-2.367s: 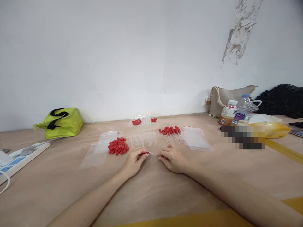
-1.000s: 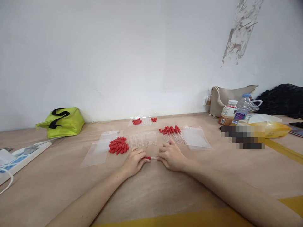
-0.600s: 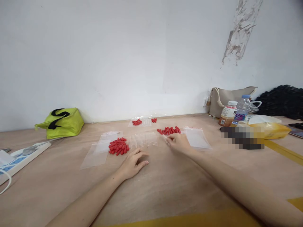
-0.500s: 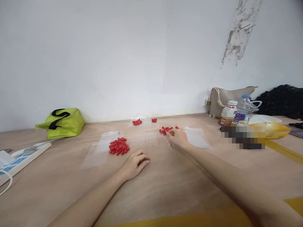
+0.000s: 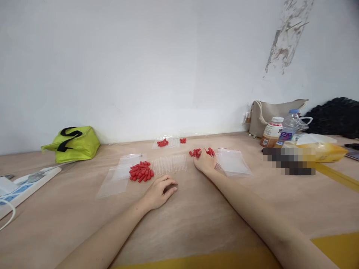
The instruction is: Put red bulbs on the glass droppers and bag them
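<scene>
Yellow tape (image 5: 196, 260) crosses the brown, paper-like surface (image 5: 179, 228) toward its near edge. Beyond it the left hand (image 5: 161, 191) rests low, fingers loosely curved, thumb apart, its grip slack and unclosed. Just past it lie a heap of smooth, rounded red bulbs (image 5: 141, 172) and a row of slim transparent tubes (image 5: 162, 164). Right of these, the right hand (image 5: 205, 161) reaches, back uppermost, over red-topped tubes (image 5: 210, 152); its fingertips are hidden, so whether they grip one cannot be told. A flat, filmy bag (image 5: 235, 162) lies beside it. Toward the surface's far right corner, a white-capped bottle (image 5: 272, 131) carries a printed label, too small to read surely.
</scene>
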The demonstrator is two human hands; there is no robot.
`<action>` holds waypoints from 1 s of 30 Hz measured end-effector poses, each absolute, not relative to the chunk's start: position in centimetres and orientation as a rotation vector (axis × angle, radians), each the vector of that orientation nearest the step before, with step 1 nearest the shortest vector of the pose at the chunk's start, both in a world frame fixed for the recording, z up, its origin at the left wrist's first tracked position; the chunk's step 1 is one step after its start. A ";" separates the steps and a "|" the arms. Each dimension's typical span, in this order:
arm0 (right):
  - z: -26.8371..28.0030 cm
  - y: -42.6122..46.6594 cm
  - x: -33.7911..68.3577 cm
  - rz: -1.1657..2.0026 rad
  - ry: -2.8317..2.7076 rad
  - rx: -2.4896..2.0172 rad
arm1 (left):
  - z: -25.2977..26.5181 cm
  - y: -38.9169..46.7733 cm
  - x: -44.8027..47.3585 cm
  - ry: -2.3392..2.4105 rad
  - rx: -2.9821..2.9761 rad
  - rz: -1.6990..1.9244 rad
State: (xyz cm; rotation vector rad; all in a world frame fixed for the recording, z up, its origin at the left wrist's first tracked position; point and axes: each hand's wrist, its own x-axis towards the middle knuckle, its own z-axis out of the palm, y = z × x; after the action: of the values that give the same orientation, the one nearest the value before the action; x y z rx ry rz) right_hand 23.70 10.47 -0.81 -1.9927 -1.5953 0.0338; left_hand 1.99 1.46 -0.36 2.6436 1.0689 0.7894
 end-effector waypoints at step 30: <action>0.4 7.1 22.3 -0.325 -2.016 -1.760 | 0.4 1.9 1.4 1.402 2.682 1.104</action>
State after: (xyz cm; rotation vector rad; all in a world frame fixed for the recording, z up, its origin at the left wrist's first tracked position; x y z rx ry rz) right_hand 22.28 7.06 0.38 -1.7603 -2.0159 -0.3247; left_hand 1.37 1.94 0.40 2.6825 1.4021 1.1044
